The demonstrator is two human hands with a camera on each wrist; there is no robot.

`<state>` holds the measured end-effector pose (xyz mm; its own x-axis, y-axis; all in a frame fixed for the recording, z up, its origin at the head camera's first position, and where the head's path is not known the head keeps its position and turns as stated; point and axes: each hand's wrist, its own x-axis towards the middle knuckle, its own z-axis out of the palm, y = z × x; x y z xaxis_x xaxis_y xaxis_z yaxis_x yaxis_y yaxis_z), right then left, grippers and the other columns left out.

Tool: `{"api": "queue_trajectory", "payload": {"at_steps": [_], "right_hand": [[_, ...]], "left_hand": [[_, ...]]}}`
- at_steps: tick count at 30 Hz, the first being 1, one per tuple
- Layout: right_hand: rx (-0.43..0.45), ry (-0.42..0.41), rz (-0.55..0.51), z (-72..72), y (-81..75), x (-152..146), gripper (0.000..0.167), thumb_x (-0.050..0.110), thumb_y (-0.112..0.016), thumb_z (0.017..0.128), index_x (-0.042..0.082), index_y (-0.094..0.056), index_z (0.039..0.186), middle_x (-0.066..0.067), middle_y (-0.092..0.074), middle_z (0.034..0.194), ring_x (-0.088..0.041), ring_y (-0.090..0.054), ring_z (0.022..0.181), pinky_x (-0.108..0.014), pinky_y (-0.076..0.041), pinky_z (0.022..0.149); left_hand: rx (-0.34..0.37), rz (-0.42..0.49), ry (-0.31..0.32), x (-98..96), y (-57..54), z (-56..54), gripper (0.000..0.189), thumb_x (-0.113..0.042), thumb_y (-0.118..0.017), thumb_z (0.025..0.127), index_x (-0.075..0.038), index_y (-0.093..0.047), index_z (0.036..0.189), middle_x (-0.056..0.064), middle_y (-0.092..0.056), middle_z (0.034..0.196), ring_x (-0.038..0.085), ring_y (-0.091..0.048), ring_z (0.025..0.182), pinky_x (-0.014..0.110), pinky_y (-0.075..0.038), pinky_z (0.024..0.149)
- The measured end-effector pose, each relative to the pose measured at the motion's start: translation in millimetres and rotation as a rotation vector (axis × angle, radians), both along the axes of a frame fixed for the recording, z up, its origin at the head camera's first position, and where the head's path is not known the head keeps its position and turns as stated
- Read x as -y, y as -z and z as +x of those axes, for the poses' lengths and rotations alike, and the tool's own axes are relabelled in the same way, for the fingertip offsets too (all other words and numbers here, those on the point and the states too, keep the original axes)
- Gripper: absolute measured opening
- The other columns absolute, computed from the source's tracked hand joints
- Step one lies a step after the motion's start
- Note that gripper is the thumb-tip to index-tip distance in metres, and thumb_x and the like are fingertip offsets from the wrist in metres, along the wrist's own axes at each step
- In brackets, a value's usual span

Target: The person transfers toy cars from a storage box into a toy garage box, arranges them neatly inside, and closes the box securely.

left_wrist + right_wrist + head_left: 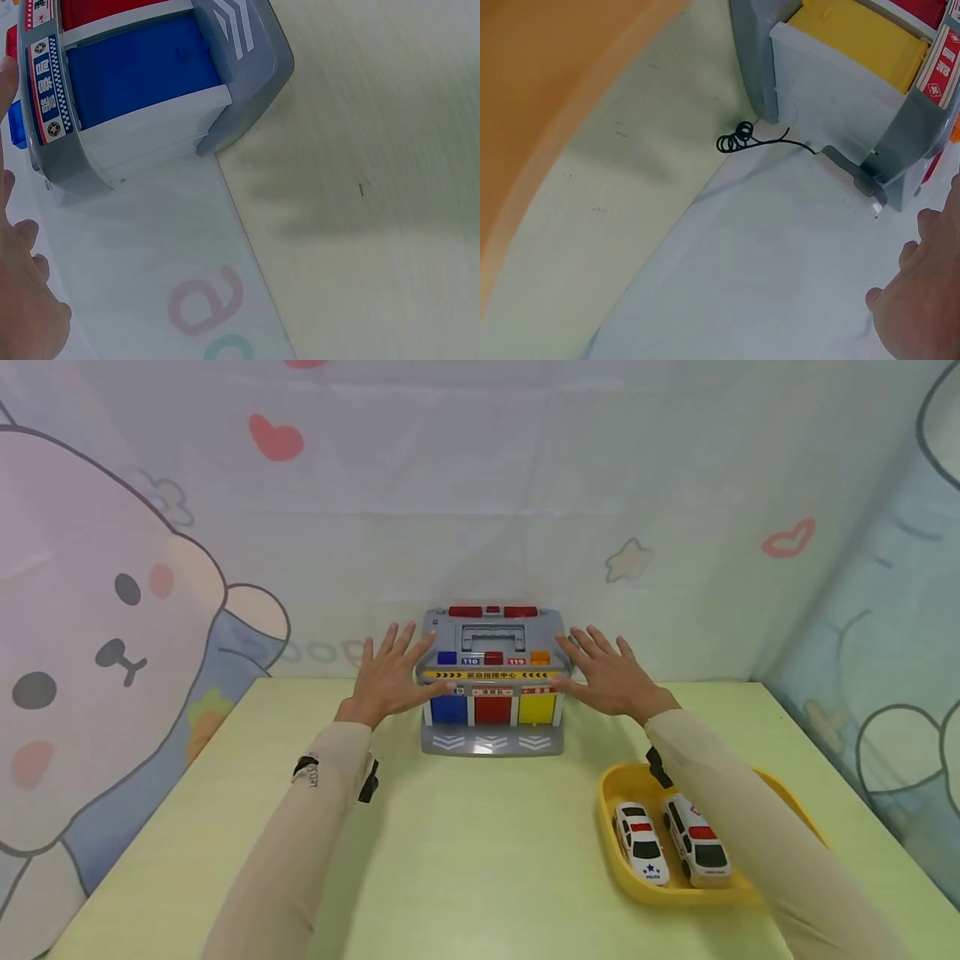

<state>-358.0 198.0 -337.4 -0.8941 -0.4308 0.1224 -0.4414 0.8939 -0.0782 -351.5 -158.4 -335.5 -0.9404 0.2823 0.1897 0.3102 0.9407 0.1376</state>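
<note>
A grey toy garage [491,647] with blue, red and yellow doors stands at the far side of the table against the backdrop. My left hand [387,679] is spread beside its left end, thumb across the blue door [142,71] in the head view. On the other end my right hand [609,675] is likewise spread, its fingertips overlapping the garage's right edge near the yellow door [859,37]. Both hands have straight fingers and hold nothing. A handset-like grey piece [853,176] on a black coiled cord [742,139] hangs at the garage's right side.
A yellow tray [622,893] sits at the right front, partly under my right forearm. In it lie a white toy police car [642,843] and a white toy ambulance [697,847]. A printed cloth backdrop [450,485] rises behind the pale table [465,843].
</note>
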Motion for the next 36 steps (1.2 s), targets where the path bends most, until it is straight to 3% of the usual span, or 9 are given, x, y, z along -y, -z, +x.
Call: {"api": "queue_trajectory", "payload": {"at_steps": [11, 22, 28, 36], "right_hand": [[0.034, 0.025, 0.008, -6.1, 1.1, 10.8, 0.081, 0.062, -0.038, 0.100, 0.019, -0.011, 0.162, -0.013, -0.010, 0.169, -0.036, 0.001, 0.157, -0.067, 0.001, 0.121], [0.033, 0.031, 0.057, -5.1, -0.4, 10.5, 0.079, 0.062, -0.035, 0.101, 0.015, -0.015, 0.162, -0.013, -0.011, 0.169, -0.036, -0.004, 0.157, -0.064, -0.001, 0.123], [0.019, 0.023, 0.068, -5.2, -1.4, 13.3, 0.080, 0.063, -0.035, 0.100, 0.014, -0.018, 0.161, -0.013, -0.012, 0.169, -0.036, -0.008, 0.157, -0.060, -0.002, 0.125], [0.013, 0.012, 0.079, -3.0, -0.8, 15.3, 0.080, 0.062, -0.035, 0.101, 0.012, -0.018, 0.161, -0.014, -0.012, 0.169, -0.035, -0.010, 0.156, -0.056, -0.002, 0.126]], "left_hand": [[0.032, 0.050, -0.017, -6.9, 8.6, -7.2, 0.092, -0.071, -0.050, 0.088, -0.023, -0.021, 0.161, 0.010, -0.009, 0.170, 0.034, 0.003, 0.157, 0.063, 0.005, 0.123], [0.039, 0.043, 0.024, -19.2, 6.1, -6.0, 0.086, -0.070, -0.050, 0.090, -0.020, -0.031, 0.159, 0.011, -0.018, 0.168, 0.034, 0.000, 0.157, 0.060, 0.002, 0.124], [0.016, 0.044, 0.031, -18.0, 5.8, -5.1, 0.085, -0.069, -0.051, 0.090, -0.019, -0.034, 0.157, 0.012, -0.022, 0.167, 0.035, -0.004, 0.157, 0.061, -0.001, 0.124], [0.042, 0.073, 0.036, -15.3, 7.4, -3.2, 0.085, -0.068, -0.050, 0.091, -0.018, -0.033, 0.158, 0.013, -0.019, 0.168, 0.035, -0.003, 0.157, 0.058, -0.001, 0.125]]}}
